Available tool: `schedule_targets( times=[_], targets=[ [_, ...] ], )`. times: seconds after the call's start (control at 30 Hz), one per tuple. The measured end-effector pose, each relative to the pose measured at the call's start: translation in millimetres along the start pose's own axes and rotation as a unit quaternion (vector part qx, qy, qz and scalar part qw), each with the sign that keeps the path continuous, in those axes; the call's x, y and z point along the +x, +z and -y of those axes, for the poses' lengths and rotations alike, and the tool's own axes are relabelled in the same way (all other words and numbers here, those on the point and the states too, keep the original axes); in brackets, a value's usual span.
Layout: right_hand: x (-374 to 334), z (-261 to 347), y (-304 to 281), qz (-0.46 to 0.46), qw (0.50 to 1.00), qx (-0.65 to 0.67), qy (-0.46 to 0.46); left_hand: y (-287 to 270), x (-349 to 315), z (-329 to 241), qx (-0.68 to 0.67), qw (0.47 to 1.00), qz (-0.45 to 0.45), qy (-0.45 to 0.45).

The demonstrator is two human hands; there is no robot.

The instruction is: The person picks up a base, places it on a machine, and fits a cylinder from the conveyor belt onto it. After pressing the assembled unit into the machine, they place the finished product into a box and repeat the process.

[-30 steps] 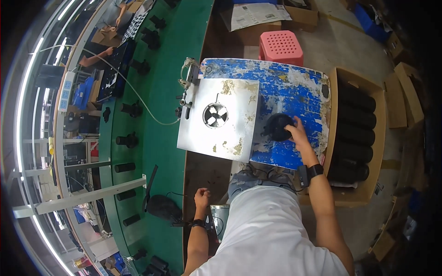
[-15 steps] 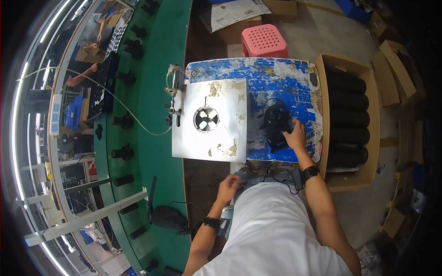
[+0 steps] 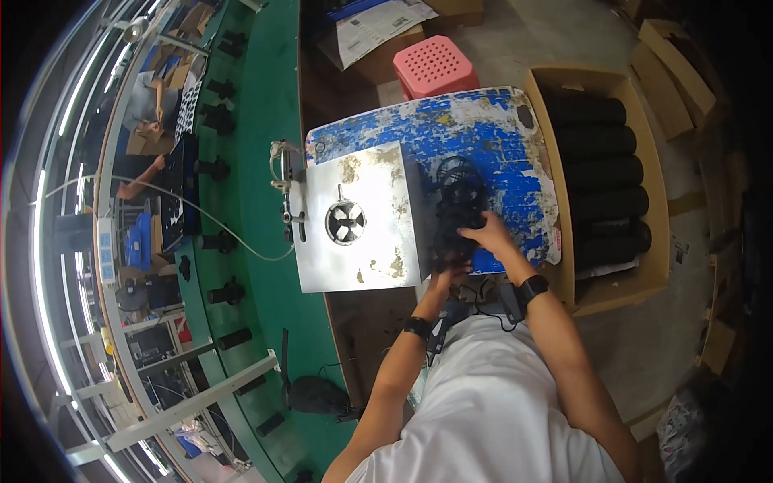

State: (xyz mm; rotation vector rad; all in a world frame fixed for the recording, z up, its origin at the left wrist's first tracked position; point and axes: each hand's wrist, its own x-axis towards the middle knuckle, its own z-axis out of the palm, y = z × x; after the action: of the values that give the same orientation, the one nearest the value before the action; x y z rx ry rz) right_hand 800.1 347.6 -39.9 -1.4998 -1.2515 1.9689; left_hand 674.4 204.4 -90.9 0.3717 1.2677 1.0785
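A dark, partly smeared cluster of black openwork parts, some ring-shaped [image 3: 459, 181], lies on the worn blue board [image 3: 515, 185] in front of me. My right hand [image 3: 491, 233] grips its right side, with thumb and fingers curled against the black. At the near end of the cluster is my left hand [image 3: 449, 275], its fingers blurred and partly lost against the dark parts. Left of the cluster sits a shiny metal plate [image 3: 370, 258] with a round opening [image 3: 346, 223] that has white pieces inside. A small pneumatic cylinder [image 3: 286, 181] is mounted at the plate's left edge.
On the right stands a cardboard box [image 3: 662, 185] holding several black cylinders [image 3: 604, 173]. A pink stool [image 3: 435, 66] is beyond the board. The green bench [image 3: 266, 121] with black parts runs along the left, with another person's arm [image 3: 141, 181] farther off.
My left hand has come up and right from near my lap to the black parts. My right hand and the parts have shifted left, and the view has turned slightly.
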Motion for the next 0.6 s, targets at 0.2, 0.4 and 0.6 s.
schedule_targets(
  times=[0.2,0.4,0.6],
  targets=[
    [16,15,3,-0.182,0.925,-0.272,-0.195,16,-4,0,-0.034,0.989,0.081,-0.118],
    [13,6,-4,-0.142,0.953,-0.127,-0.237,7,11,10,-0.255,0.964,-0.035,-0.071],
    [-36,-52,-87,-0.169,0.955,0.003,-0.242,12,8,9,-0.186,0.967,-0.071,-0.159]
  ],
)
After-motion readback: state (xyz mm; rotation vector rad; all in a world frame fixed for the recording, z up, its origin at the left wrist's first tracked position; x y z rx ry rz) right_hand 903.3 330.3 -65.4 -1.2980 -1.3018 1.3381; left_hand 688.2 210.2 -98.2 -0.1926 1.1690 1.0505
